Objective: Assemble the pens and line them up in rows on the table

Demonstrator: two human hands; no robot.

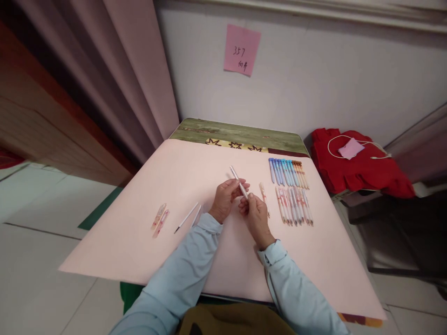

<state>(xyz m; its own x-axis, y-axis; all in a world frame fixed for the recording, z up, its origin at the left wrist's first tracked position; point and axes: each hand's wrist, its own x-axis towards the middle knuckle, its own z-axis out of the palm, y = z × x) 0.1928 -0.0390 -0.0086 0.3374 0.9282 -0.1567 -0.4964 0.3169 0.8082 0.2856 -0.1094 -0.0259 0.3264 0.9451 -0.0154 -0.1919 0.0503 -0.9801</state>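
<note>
Both hands meet over the middle of a pink sheet (216,260) that covers a small table. My left hand (225,197) and my right hand (254,214) pinch the same thin white pen part (238,181), which slants up and away to the left. A patterned pen piece (263,195) lies just right of my right hand. On the sheet to the left lie thin white refills (186,217) and two pink patterned barrel pieces (159,219).
Two rows of pens lie at the right: blue and orange ones (288,172) farther back, pink-white ones (295,206) nearer. A pink note (241,50) is stuck on the wall. Red cloth with a white cord (359,167) sits right of the table. Curtains hang at the left.
</note>
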